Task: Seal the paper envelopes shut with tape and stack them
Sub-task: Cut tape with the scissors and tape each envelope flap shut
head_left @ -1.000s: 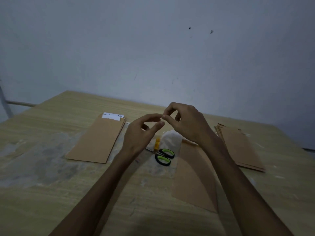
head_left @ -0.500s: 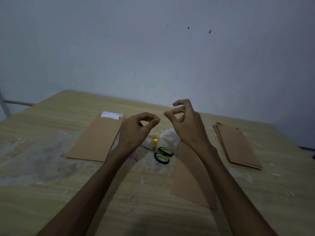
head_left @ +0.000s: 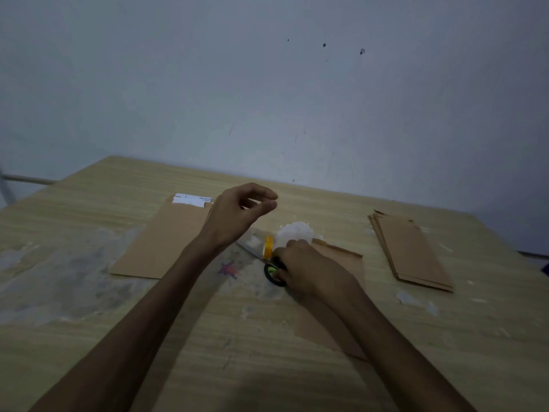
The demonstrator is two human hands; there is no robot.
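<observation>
I see my left hand (head_left: 234,217) raised over the middle of the surface (head_left: 89,322), thumb and forefinger pinched nearly together with the other fingers curled; whether a strip of tape hangs between them I cannot tell, since clear tape would not show in this dim light. My right hand (head_left: 309,270) is down on the scissors (head_left: 271,273), fingers curled round the green-and-black handles, blades pointing toward the far-left corner. The tape roll (head_left: 268,247) stands on edge just beside the scissors, toward the far edge, with a crumpled wad of clear film (head_left: 297,230) behind it. One envelope (head_left: 341,257) lies under my right forearm, its open end toward the far edge. Another envelope (head_left: 163,242) lies flat toward the left edge with a white slip (head_left: 190,200) showing at its far end, and a stack (head_left: 410,251) of envelopes sits near the right edge. I judge the envelopes light and thin, stiff enough to slide flat but easy to crease, so I would press one down with flat fingers near the flap while taping, and lift it by a long edge. The tape will be limp and sticky and will cling to itself; I would hold it taut by both ends. The scissors are the only hard, heavy thing here, best gripped through the handle loops.
</observation>
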